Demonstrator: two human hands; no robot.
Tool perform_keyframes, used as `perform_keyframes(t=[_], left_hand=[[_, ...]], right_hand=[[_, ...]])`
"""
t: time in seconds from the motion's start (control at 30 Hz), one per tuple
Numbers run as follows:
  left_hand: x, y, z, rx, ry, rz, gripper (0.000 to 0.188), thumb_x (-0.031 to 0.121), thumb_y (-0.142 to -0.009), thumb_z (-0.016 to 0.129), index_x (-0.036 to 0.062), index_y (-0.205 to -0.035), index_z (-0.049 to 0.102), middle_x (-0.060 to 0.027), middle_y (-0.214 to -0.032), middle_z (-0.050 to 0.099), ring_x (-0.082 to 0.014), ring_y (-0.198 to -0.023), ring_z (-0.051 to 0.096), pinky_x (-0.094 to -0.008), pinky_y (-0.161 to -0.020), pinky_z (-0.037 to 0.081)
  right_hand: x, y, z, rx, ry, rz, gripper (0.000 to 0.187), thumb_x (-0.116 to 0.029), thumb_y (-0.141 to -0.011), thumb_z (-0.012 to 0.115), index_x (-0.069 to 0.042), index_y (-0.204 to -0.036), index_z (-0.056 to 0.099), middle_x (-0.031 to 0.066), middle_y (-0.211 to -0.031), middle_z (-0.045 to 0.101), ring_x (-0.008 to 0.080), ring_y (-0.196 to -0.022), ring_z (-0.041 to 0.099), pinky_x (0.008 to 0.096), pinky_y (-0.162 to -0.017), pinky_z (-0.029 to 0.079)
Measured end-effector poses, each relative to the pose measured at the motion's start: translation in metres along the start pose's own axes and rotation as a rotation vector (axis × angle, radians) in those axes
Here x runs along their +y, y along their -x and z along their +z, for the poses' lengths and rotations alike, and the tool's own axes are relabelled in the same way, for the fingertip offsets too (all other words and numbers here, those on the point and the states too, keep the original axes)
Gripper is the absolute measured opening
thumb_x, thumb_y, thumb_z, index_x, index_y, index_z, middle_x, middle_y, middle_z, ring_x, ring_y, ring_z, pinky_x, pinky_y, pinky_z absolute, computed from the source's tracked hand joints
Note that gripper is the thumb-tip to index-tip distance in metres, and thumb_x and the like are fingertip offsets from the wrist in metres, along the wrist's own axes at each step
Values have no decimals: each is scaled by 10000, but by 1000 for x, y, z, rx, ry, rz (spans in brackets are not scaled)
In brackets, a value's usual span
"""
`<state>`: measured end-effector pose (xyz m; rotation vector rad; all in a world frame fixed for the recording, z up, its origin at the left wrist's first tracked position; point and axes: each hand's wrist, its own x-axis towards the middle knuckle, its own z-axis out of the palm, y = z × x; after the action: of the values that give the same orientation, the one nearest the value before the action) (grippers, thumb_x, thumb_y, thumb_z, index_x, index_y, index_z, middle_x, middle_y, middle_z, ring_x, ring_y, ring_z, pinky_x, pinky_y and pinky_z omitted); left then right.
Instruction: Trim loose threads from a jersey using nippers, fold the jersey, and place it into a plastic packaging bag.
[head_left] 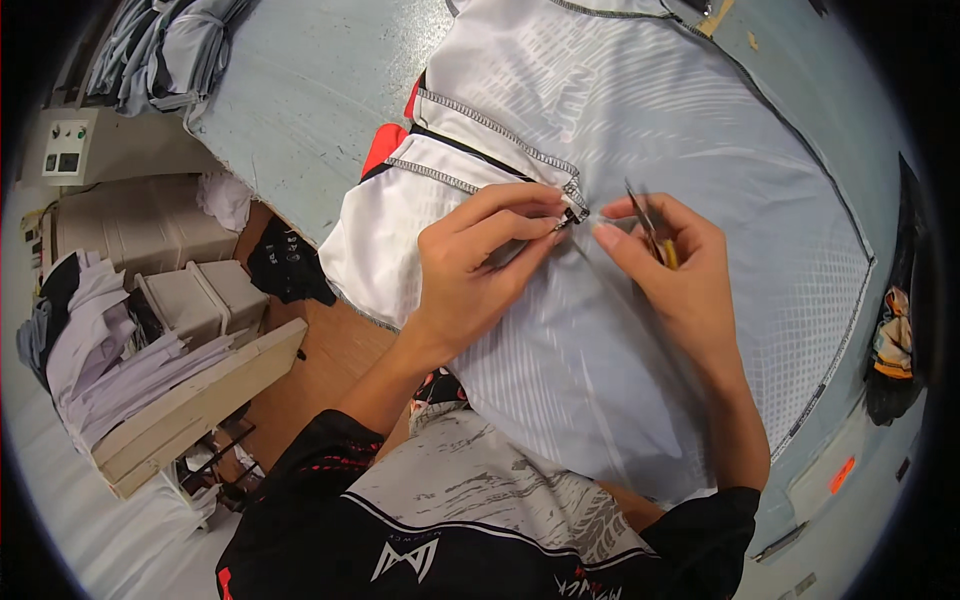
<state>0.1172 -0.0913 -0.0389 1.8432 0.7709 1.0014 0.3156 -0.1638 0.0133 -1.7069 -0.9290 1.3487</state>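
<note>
Garment (590, 330), white and pale grey, lies spread on the bench (290, 90), its overlocked seams (497, 124) facing up, probably so that their stitching can be reached. The left hand (465, 260) is clamped on the seam end (572, 188), seemingly to steady that small spot. The right hand (690, 258) is curled around the snips (648, 225), perhaps leaving thumb and forefinger free beside the seam; whether these two pinch anything, I cannot tell.

The pale garment (680, 150) is brightly lit, softly shadowed near the right hand (700, 272). Straight edges are bowed; corners are blackened.
</note>
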Motion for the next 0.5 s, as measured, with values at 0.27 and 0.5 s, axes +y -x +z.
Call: perform_keyframes(t=[0.27,0.5], left_hand=[[8,-5,10,15,314,-301,243,-94,-836,781,-12,-1063,750,-132,-1171,698,-186,-1038,709,-294,-867,594],[7,-13,2,-101,10,-214,251,-23,-907,744,-20,-1158,735,-91,-1079,700,-125,-872,681,-234,-733,535]], right_hand=[[10,-27,19,-49,-178,-91,226,-120,-1007,683,41,-1159,721,-33,-823,661,27,-746,564,198,-670,448],[16,-18,11,-109,-203,-95,201,-63,-1029,625,45,-1170,720,33,-956,720,97,-878,636,249,-820,505]])
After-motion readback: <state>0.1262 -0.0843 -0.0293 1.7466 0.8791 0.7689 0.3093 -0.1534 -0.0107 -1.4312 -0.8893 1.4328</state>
